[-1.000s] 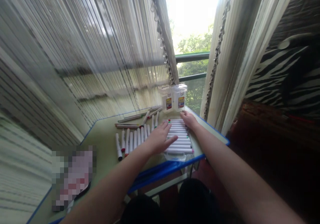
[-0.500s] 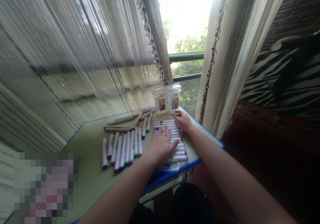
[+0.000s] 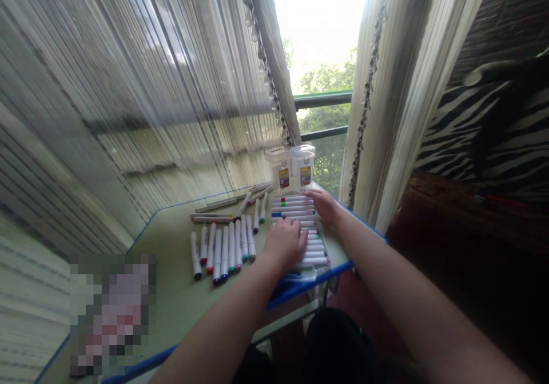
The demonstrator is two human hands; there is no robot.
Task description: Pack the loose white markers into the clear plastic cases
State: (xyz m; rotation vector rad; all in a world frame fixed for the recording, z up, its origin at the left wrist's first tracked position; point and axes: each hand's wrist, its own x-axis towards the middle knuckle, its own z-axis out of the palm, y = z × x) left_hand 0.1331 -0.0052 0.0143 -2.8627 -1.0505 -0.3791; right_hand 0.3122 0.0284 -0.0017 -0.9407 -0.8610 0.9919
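Observation:
A clear plastic marker case (image 3: 319, 274) lies near the table's right edge, with a row of white markers (image 3: 315, 254) in it. My left hand (image 3: 285, 240) is over the middle of this row, fingers bent down onto the markers; its fingertips are partly hidden, so I cannot tell what they grip. At the far right corner of the case rests my right hand (image 3: 325, 206), its fingers reaching along the edge and the ends of the markers. Left of the case, several loose white markers (image 3: 225, 252) with coloured caps lie side by side.
Two clear containers (image 3: 291, 172) with labels stand upright at the back of the table (image 3: 171, 292). Several thin pens or pencils (image 3: 214, 218) lie at the back left. A blurred-out pinkish item (image 3: 115, 310) is at the left. Curtains (image 3: 193, 87) hang behind.
My left hand's fingers, spread flat over the markers before, are now bent in. My right hand stays at the case's far right side. The whole view has shifted slightly.

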